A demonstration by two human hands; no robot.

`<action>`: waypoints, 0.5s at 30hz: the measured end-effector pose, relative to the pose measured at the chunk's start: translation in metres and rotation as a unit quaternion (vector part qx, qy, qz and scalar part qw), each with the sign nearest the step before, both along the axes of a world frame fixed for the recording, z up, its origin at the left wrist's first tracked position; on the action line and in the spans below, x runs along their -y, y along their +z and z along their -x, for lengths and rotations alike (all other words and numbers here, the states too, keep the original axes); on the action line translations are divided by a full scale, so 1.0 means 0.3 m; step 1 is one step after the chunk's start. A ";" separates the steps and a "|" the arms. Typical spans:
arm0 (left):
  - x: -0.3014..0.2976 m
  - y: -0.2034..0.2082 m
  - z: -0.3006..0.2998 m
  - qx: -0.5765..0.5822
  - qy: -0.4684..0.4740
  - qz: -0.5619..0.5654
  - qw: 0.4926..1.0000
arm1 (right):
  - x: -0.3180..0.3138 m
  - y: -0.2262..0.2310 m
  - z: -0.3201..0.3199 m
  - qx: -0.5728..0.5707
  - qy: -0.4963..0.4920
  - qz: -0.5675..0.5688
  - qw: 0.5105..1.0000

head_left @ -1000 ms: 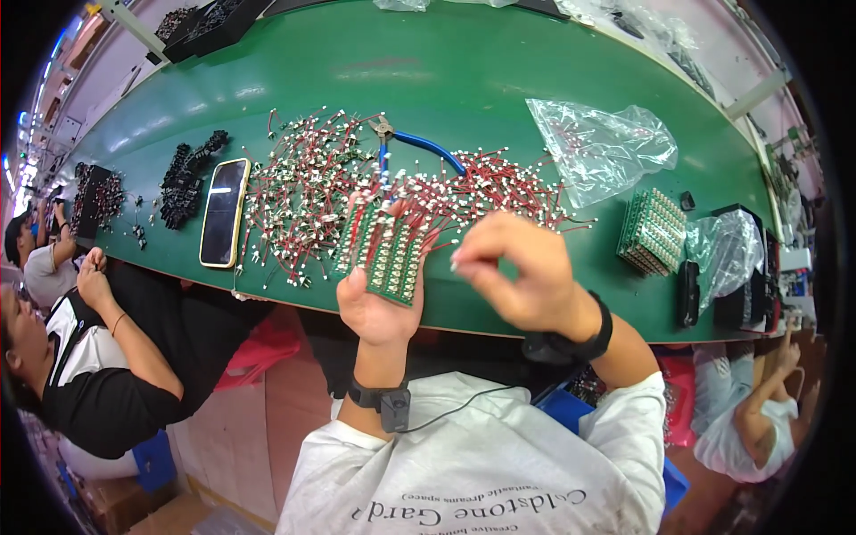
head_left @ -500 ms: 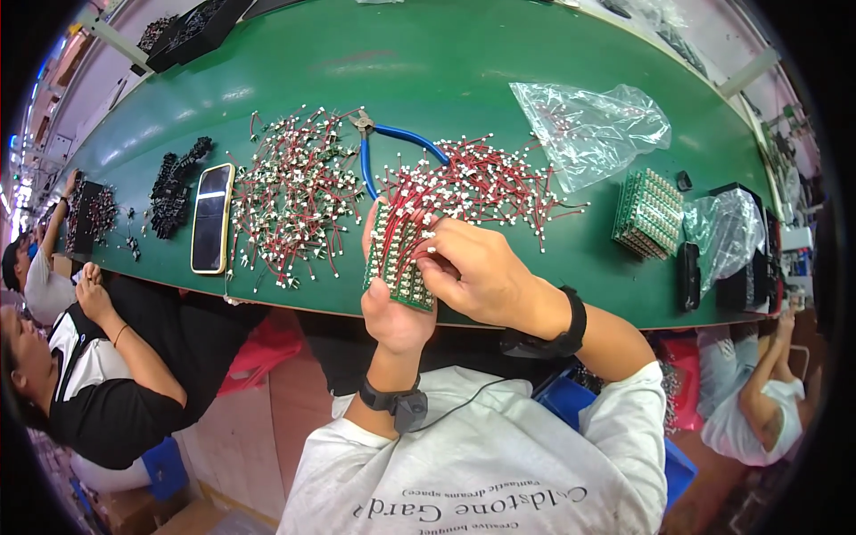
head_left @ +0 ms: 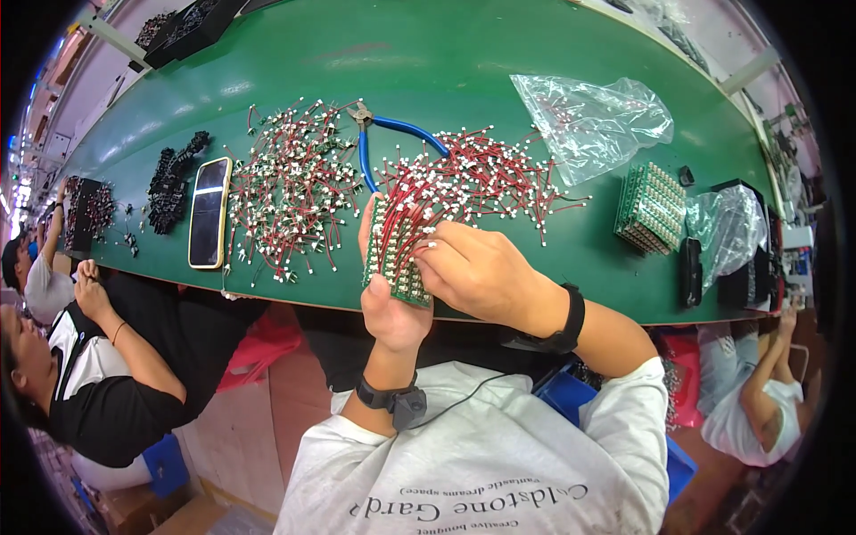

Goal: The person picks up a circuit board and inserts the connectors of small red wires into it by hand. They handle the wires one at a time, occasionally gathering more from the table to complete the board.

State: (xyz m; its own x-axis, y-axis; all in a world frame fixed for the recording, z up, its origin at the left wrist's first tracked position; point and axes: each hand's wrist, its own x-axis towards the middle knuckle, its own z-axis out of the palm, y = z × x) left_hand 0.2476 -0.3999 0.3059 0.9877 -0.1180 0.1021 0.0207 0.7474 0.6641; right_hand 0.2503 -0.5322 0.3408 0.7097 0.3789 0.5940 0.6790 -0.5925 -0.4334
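Note:
My left hand [head_left: 394,319] grips a green circuit board panel [head_left: 412,287] by its edges, thumb on the near side and fingers on the far side. Rows of small white connectors cover the panel, and several red wires with white plugs stand out from its far part. Over the panel's right edge, my right hand [head_left: 490,272] is closed in a pinch on a red wire; the fingers partly hide its end. Just beyond the panel lies a heap of red wires with white plugs [head_left: 504,178]. Blue-handled cutters [head_left: 364,156] lie open beside that heap.
Left of the panel are a pile of small wired boards [head_left: 294,196], a phone [head_left: 209,214] and black parts [head_left: 174,183]. To the right lie a clear plastic bag [head_left: 593,125], a stack of panels [head_left: 649,209] and a black box [head_left: 744,276]. A co-worker [head_left: 116,357] sits at left.
My right fingertips have shifted slightly up along the panel with the wire. The panel stays in my left hand, almost in the same place.

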 end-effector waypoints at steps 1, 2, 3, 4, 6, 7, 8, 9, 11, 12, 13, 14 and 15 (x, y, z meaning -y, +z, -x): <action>0.000 0.000 0.001 -0.001 0.000 0.002 1.000 | 0.001 -0.001 -0.001 -0.001 0.000 0.000 1.000; -0.001 0.001 0.002 -0.002 0.001 0.003 1.000 | 0.003 -0.002 -0.001 -0.007 0.006 -0.007 1.000; 0.000 0.003 0.003 -0.003 0.000 0.003 1.000 | 0.005 -0.003 -0.001 -0.014 0.011 -0.014 1.000; 0.001 0.007 0.004 0.002 -0.003 -0.001 1.000 | 0.006 -0.007 -0.002 -0.015 0.010 -0.014 1.000; 0.005 0.011 0.005 0.005 -0.008 -0.005 1.000 | 0.006 -0.017 -0.005 -0.032 0.017 -0.037 0.999; 0.007 0.012 0.006 0.010 -0.005 -0.011 1.000 | 0.007 -0.018 -0.003 -0.033 0.016 -0.038 0.999; 0.009 0.012 0.007 0.015 -0.002 -0.016 1.000 | 0.008 -0.017 -0.002 -0.053 0.017 -0.032 0.998; 0.008 0.012 0.007 0.014 -0.004 -0.016 1.000 | 0.010 -0.015 -0.001 -0.072 0.019 -0.026 0.997; 0.002 0.012 0.007 0.017 -0.015 -0.033 0.999 | 0.011 -0.012 -0.001 -0.079 0.016 -0.014 0.997; 0.001 0.015 0.005 0.016 -0.017 -0.033 0.999 | 0.012 -0.009 0.000 -0.084 0.015 -0.001 0.996; 0.001 0.020 0.003 0.025 -0.029 -0.048 0.998 | 0.017 0.002 0.002 -0.085 0.014 -0.001 0.996; 0.003 0.026 0.001 0.035 -0.040 -0.063 0.997 | 0.025 0.020 0.006 -0.093 0.010 0.024 0.995; 0.005 0.034 0.003 0.035 -0.041 -0.063 0.997 | 0.029 0.035 0.008 -0.102 0.006 0.049 0.994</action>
